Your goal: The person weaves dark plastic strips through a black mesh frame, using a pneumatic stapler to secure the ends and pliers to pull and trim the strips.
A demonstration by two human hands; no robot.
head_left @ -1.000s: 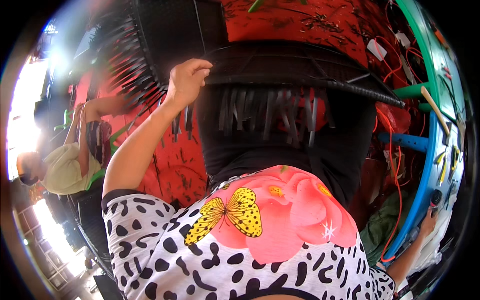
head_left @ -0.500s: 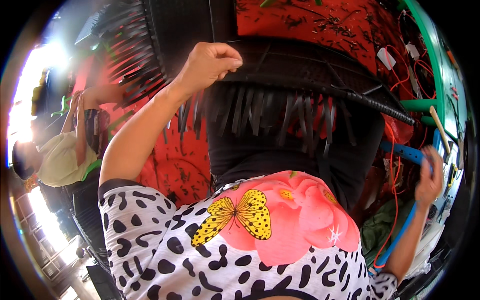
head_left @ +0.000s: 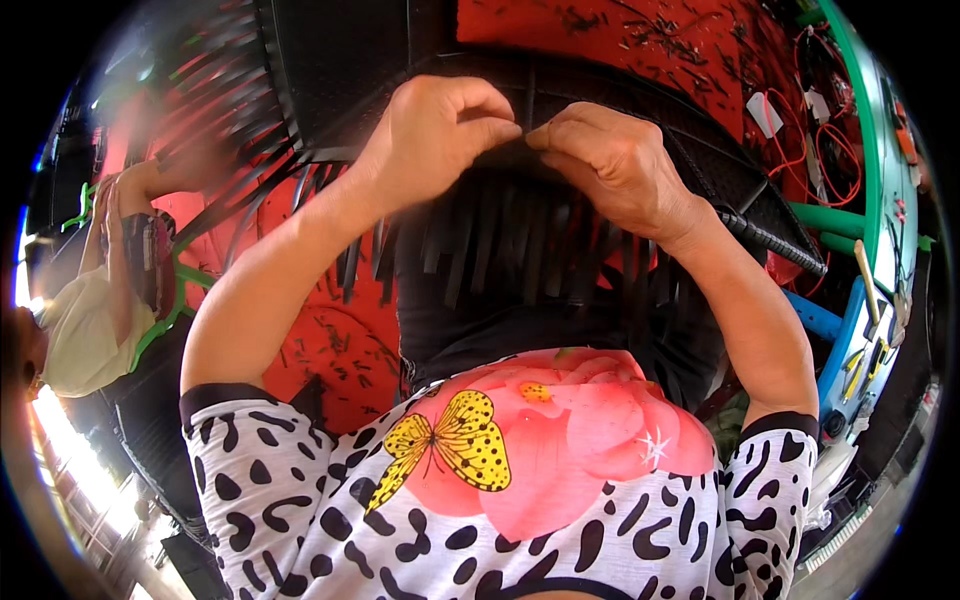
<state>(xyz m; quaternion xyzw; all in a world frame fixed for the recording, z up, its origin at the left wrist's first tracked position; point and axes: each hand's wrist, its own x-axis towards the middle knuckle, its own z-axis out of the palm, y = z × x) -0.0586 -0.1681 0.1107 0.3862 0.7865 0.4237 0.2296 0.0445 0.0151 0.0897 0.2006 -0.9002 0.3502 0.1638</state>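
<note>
My left hand (head_left: 435, 135) is closed in a pinch, thumb against forefinger, above a black panel. Facing it, my right hand (head_left: 615, 165) is also pinched, its fingertips close to the left ones. Whatever lies between the fingers is too small or hidden to make out. Under both hands, the black woven-looking panel (head_left: 690, 145) rests across my lap, with a thick wrapped edge at its right. A fringe of loose black flat strips (head_left: 470, 250) hangs from its near side over my dark trousers.
Red sheeting (head_left: 340, 340) strewn with black scraps covers the floor. At the right stands a green-edged worktable (head_left: 872, 150) with tools and a wooden stick (head_left: 866, 282); red cord (head_left: 845, 170) loops beside it. A seated person (head_left: 85, 330) is at the left, near more black strips (head_left: 225, 130).
My right hand has come from beside the worktable at the right to meet my left hand over the panel. My left hand has shifted slightly, still pinched.
</note>
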